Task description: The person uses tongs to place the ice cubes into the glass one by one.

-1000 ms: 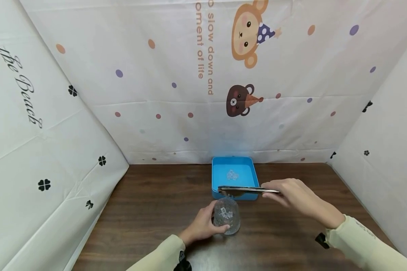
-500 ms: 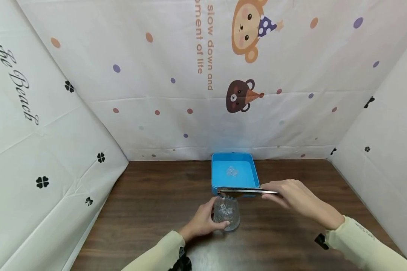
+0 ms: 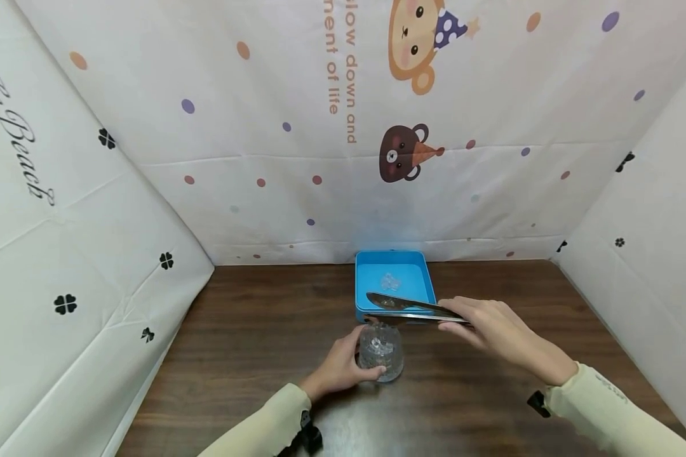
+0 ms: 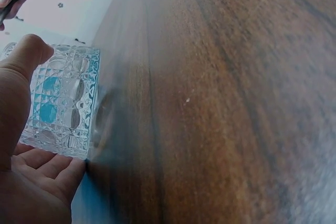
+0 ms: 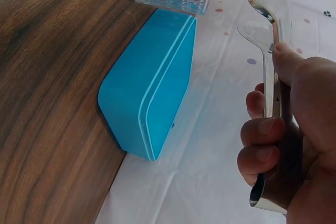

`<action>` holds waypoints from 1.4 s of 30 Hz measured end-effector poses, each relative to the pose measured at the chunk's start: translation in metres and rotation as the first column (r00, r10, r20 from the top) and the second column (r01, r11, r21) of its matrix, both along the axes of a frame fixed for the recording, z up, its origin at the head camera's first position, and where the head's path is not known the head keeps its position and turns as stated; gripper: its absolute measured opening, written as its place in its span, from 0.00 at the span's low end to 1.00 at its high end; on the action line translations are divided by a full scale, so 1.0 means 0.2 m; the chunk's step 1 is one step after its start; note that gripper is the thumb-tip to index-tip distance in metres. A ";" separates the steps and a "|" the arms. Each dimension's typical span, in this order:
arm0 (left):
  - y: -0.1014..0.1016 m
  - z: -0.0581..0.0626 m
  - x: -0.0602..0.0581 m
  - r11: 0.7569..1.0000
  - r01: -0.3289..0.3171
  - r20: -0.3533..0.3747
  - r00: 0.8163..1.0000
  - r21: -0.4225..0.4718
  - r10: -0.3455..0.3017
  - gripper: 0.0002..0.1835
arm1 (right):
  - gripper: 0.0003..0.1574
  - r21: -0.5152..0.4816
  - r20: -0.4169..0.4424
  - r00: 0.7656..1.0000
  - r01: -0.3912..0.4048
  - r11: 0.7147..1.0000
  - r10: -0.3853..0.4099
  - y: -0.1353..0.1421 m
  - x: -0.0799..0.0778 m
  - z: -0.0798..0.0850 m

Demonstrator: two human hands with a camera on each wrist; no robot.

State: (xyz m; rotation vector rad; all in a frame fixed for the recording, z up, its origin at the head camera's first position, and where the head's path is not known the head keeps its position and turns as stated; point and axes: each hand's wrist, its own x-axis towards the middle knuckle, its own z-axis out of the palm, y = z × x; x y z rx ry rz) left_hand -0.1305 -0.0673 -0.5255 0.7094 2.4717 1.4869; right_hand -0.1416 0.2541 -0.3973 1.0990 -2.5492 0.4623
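My left hand (image 3: 340,367) holds a clear cut-pattern glass (image 3: 381,353) from its left side, thumb in front and fingers behind. The glass stands upright on the table, with clear pieces like ice inside. In my right hand (image 3: 491,327) is a pair of metal tongs (image 3: 417,311), gripped along its handles. Its two arms are parted, with nothing seen between the tips (image 5: 262,3), which hover above and behind the glass's mouth. Just behind stands a blue tray (image 3: 363,273) with a few clear pieces (image 3: 390,282) on its floor.
The brown wooden table (image 3: 263,317) lies under everything. A white printed cloth (image 3: 251,209) rises behind the tray, with more cloth at the left and right sides.
The tongs have gone from pressed together to parted, one arm lifting away from the other above the glass. The left hand keeps its hold on the glass. The head view has tilted slightly.
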 end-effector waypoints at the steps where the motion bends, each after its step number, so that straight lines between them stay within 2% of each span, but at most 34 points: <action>1: 0.00 0.00 0.00 1.000 -0.001 0.001 1.000 -0.002 0.001 0.44 | 0.22 0.001 -0.002 1.000 0.002 1.000 -0.002 0.00 0.00 0.00; 15: 0.00 0.00 -0.01 1.000 -0.004 -0.022 1.000 -0.016 0.004 0.44 | 0.25 0.025 0.075 0.996 0.038 0.999 -0.040 0.02 0.01 -0.03; 30: 0.00 0.00 0.00 1.000 -0.007 -0.018 1.000 -0.026 0.006 0.42 | 0.24 0.029 0.062 0.998 0.023 0.999 -0.025 0.02 0.01 -0.03; 36: 0.00 0.00 0.00 1.000 -0.003 -0.004 1.000 -0.024 0.003 0.44 | 0.23 0.056 0.057 0.998 0.002 0.998 -0.005 0.01 -0.03 0.02; 42: 0.00 -0.01 0.00 1.000 0.007 -0.028 1.000 0.003 -0.007 0.44 | 0.25 0.096 0.043 0.999 -0.011 0.995 0.007 0.01 -0.11 0.09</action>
